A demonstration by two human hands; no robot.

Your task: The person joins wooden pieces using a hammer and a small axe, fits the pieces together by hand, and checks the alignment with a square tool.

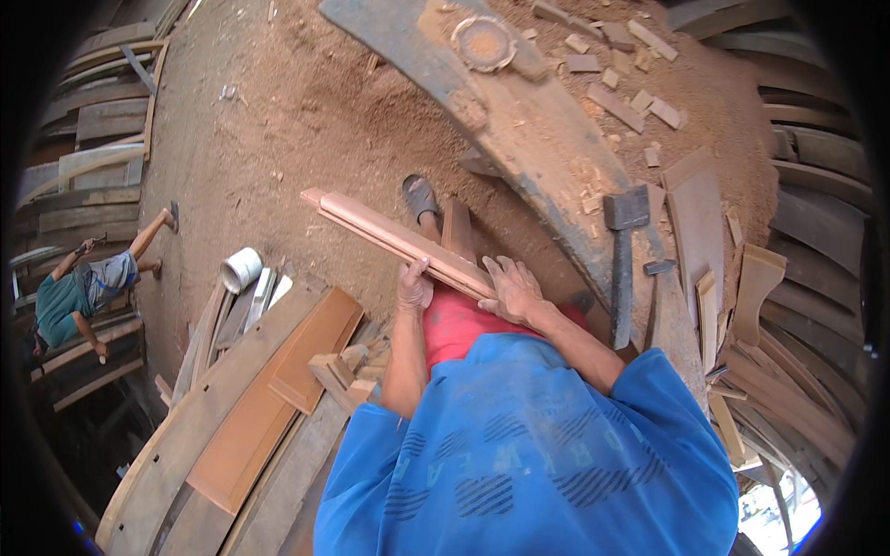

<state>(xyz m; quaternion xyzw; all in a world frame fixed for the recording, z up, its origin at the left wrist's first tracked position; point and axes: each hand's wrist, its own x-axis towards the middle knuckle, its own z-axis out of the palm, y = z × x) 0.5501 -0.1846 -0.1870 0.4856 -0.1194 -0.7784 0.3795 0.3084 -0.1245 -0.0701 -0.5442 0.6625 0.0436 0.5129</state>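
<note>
A long reddish wooden board (385, 232) with grooved edges lies slantwise across in front of me, above my lap. My left hand (414, 285) grips its near lower edge, thumb up along the side. The fingers of my right hand (513, 289) are wrapped over its right end. Just beyond, a shorter upright wooden piece (458, 228) shows partly behind the board. To the right, a mallet (623, 264) with a dark square head rests on a long, worn workbench plank (547, 130); neither hand touches it.
Sawdust covers the ground (278, 111). Small wood offcuts (615, 107) are strewn at the far right. Planks and reddish panels (269, 408) lie at my left, near a white bucket (242, 270). Timber stacks (816, 213) line the sides. Another person (88, 287) is at the far left.
</note>
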